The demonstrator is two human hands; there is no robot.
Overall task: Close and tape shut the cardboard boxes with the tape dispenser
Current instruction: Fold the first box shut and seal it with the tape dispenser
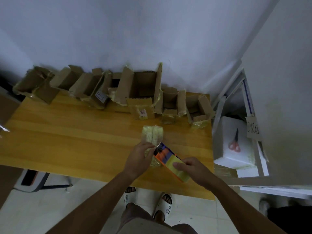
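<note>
A small tape-covered cardboard box (152, 135) lies closed on the wooden table (67, 141) near its front right. My left hand (138, 159) holds the box's near end, fingers curled round its side. My right hand (192, 169) grips the orange and blue tape dispenser (166, 155) with its yellow tape roll (179, 168). The dispenser's front edge rests against the box top beside my left fingers. Several open cardboard boxes (143, 88) stand in a row along the wall at the back of the table.
A white foam box (236, 159) with red-handled scissors (235, 143) on it stands right of the table. A stool (33, 180) sits under the table's left front. My feet in white slippers (165, 206) are below the table edge. A brown carton (6, 105) is at far left.
</note>
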